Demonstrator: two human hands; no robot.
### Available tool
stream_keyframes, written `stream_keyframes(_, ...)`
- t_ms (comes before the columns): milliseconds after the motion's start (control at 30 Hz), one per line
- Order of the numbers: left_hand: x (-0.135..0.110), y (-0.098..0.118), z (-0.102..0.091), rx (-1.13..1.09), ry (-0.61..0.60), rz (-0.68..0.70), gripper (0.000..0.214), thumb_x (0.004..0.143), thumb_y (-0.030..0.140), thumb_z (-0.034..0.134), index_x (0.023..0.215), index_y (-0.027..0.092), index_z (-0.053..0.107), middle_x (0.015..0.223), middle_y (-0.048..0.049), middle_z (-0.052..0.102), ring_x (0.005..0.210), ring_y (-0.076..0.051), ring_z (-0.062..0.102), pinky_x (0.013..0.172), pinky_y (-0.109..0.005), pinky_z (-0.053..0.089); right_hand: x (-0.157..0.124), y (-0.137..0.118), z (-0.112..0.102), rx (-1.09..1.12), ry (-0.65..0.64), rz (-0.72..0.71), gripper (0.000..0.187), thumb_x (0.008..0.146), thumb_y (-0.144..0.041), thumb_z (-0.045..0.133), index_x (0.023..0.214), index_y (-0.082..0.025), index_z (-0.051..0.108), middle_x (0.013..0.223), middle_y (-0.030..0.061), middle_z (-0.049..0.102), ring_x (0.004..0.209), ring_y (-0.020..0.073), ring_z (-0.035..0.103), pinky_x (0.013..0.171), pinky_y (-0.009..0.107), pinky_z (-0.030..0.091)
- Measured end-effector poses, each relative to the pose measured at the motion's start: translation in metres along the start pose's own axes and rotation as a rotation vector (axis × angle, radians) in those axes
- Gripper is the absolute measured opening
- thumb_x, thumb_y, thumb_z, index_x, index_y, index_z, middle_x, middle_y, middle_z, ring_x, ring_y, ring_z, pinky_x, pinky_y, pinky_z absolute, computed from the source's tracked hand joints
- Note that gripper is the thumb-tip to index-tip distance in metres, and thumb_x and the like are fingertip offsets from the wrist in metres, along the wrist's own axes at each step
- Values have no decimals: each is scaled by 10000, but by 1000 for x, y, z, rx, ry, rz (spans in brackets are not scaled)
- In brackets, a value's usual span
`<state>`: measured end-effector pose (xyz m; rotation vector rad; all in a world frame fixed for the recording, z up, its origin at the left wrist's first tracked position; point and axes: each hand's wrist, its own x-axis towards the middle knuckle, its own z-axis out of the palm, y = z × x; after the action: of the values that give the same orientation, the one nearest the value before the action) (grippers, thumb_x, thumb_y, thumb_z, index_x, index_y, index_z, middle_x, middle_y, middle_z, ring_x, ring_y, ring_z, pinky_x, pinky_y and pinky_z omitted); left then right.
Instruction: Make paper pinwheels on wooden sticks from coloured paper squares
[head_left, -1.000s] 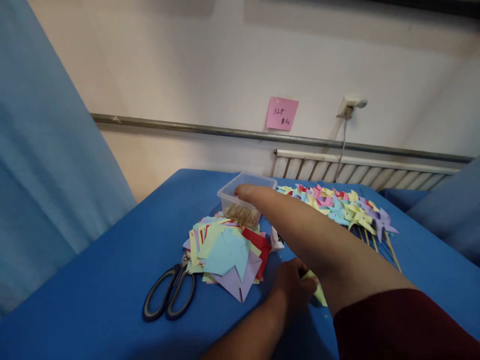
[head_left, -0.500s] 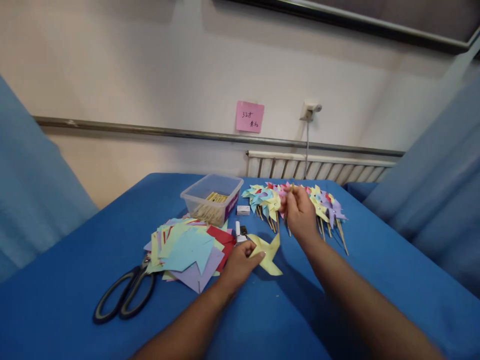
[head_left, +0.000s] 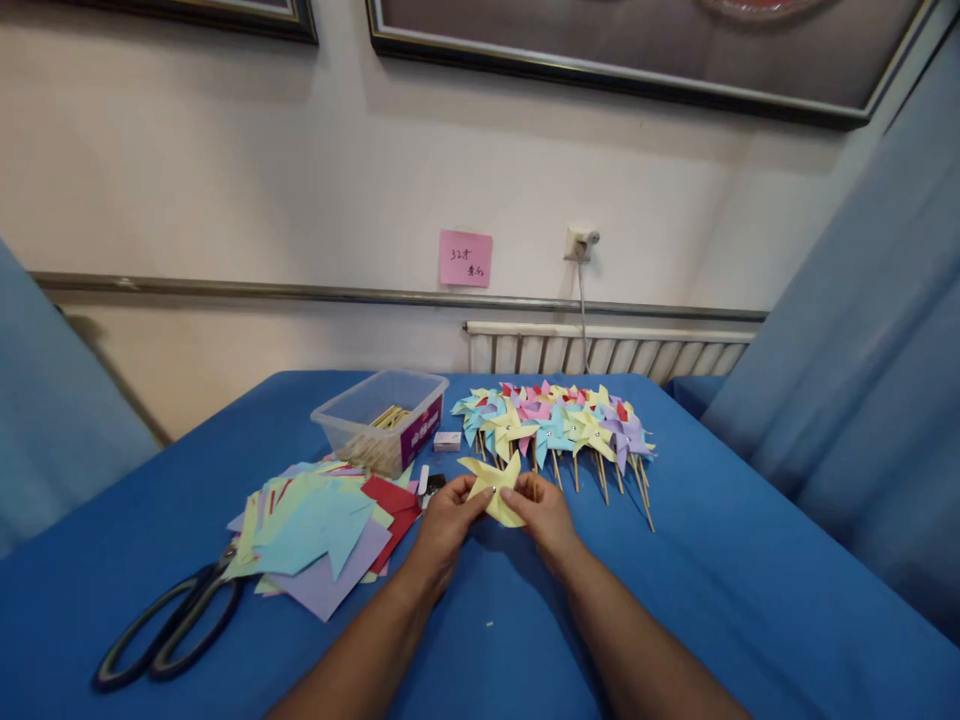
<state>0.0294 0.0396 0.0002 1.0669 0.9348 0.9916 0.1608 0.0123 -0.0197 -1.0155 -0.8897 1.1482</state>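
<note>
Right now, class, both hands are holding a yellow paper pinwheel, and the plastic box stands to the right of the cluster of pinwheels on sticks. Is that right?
Not quite: the head view shows the plastic box to the left of the cluster of pinwheels. The left hand and right hand do hold a yellow paper pinwheel.

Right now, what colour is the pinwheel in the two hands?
Pale yellow. The pinwheel shows best in the head view.

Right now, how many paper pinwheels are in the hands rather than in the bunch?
1: a yellow paper pinwheel, pinched between the left hand and the right hand, nearer than the bunch of pinwheels. Anything behind it is hidden.
</note>
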Motion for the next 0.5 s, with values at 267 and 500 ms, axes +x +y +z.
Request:
stream_keyframes(267,4,-8,-10,22,-30,6,389,604,435,754,826,140,633,736,-24,667,630,-145,586,635,-260,444,3,21,9,-191,72,-126,271,697,-389,676,811,-152,612,685,2,630,558,121,528,520,234,420)
stream_keyframes(500,0,-13,-5,-86,107,86,447,560,351,797,902,145,595,854,-50,673,780,-172,623,746,-290,463,-13,9,15,-627,187,-404,216,793,-297,574,628,-200,476,575,-58,409,501,96,389,487,224,306)
